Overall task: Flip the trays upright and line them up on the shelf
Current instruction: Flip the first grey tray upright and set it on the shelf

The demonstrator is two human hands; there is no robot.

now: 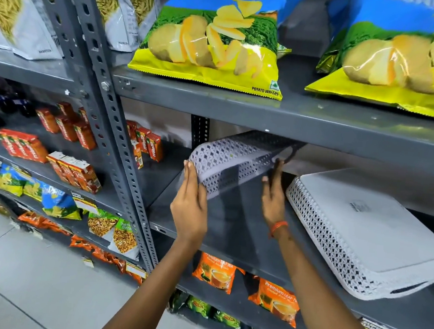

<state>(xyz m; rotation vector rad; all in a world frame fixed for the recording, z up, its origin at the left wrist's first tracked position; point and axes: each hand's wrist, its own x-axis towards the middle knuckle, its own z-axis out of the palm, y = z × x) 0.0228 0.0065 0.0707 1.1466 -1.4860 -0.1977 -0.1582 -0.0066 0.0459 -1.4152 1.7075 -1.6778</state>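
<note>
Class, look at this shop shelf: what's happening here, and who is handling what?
A person is turning a perforated grey tray in mid-air above the grey shelf. The left hand holds its left end and the right hand presses against its right side. The tray is tilted and blurred, mid-flip. A second tray lies upside down to its right, not yet flipped.

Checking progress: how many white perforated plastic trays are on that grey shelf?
2. One white perforated plastic tray tilted mid-flip between both hands; another upside down to its right. More may sit beyond the frame.
</note>
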